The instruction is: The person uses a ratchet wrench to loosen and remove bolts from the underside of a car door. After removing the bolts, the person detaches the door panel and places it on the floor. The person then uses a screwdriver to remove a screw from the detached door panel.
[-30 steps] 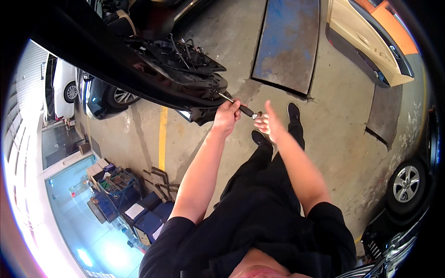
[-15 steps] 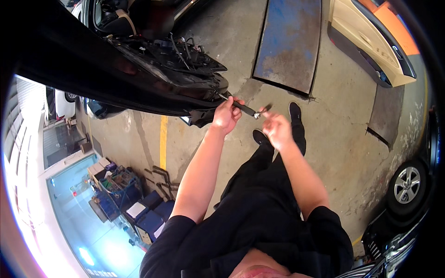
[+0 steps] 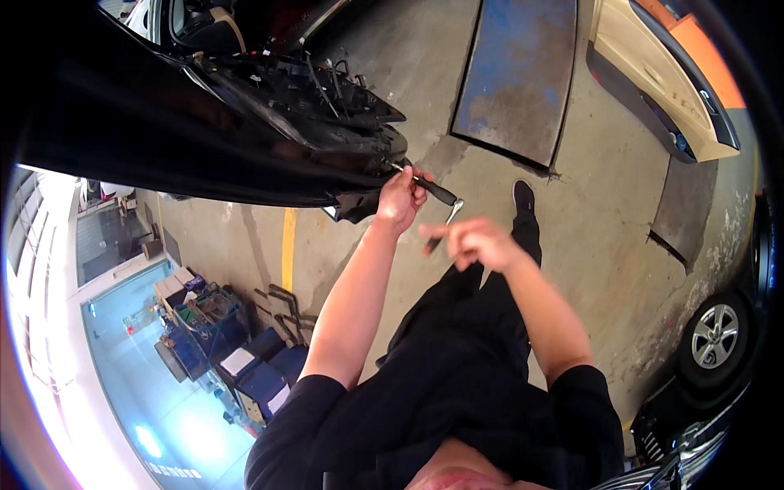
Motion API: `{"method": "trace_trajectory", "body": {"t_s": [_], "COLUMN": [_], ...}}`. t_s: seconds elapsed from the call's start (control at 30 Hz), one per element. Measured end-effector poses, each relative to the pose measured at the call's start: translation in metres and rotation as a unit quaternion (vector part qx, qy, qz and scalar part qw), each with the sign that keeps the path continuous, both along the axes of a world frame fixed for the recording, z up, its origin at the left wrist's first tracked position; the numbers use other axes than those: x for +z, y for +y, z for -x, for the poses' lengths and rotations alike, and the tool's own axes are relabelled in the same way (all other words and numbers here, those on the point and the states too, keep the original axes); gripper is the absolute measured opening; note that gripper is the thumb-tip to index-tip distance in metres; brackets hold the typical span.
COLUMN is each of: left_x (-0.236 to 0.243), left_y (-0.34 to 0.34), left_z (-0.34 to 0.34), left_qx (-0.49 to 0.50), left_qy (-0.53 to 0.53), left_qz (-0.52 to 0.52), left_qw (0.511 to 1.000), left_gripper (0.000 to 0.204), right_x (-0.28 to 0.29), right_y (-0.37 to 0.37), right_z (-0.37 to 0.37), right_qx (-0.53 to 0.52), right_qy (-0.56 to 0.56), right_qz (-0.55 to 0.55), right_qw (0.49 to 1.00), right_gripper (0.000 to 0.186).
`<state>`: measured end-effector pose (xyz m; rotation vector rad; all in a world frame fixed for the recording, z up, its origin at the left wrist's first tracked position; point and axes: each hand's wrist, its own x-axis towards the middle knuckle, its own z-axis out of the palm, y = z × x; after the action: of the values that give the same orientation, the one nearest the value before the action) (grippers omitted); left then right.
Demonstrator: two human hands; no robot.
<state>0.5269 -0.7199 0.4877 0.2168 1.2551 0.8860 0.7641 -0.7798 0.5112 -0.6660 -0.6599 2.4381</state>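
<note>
My left hand is closed around the shaft of a ratchet wrench with a thick black sleeve. The thin tip of the tool meets the end edge of a black car door, whose inner side is stripped, with loose wires showing. From the ratchet head a short handle slants down toward me, its dark end by the fingertips of my right hand. That hand is smeared by motion, with the index finger stretched toward the handle; whether it grips the handle is unclear.
A worn blue metal plate is set in the concrete floor ahead. A beige door trim panel stands at the far right, and a car wheel is at the right. Equipment and boxes crowd the left, past a yellow floor line.
The ratchet handle has swung from pointing away to the right to pointing back toward me. My right hand has shifted slightly left and nearer; my left hand stays on the sleeve.
</note>
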Motion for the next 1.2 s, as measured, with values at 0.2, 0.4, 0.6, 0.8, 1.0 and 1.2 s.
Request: {"method": "trace_trajectory", "body": {"t_s": [0.2,0.4,0.6,0.8,1.0,1.2], "left_x": [-0.007,-0.007,-0.011,-0.011,-0.015,-0.020], "left_y": [-0.005,0.001,-0.002,-0.006,0.008,-0.004], "left_z": [0.010,0.006,0.004,0.009,-0.001,0.005], "left_qx": [0.015,0.029,0.060,0.081,0.113,0.147], "left_qy": [-0.036,-0.040,-0.022,-0.005,-0.031,-0.032], "left_qz": [-0.026,-0.012,-0.019,-0.023,-0.038,-0.044], "left_qw": [0.999,0.999,0.998,0.996,0.992,0.988], "left_gripper": [0.025,0.025,0.025,0.026,0.027,0.028], "right_x": [-0.047,-0.046,-0.011,-0.078,-0.005,-0.024], "right_y": [0.014,-0.025,0.005,-0.014,-0.012,0.009], "right_z": [-0.009,0.019,-0.011,-0.003,0.002,-0.013], "right_qx": [-0.338,0.003,-0.076,-0.243,0.134,-0.282], "right_qy": [0.009,-0.151,-0.014,-0.085,-0.066,0.030], "right_qz": [0.073,-0.028,-0.060,0.134,-0.077,0.042], "right_qw": [0.938,0.988,0.995,0.957,0.986,0.958], "right_gripper": [0.012,0.011,0.009,0.018,0.009,0.008]}}
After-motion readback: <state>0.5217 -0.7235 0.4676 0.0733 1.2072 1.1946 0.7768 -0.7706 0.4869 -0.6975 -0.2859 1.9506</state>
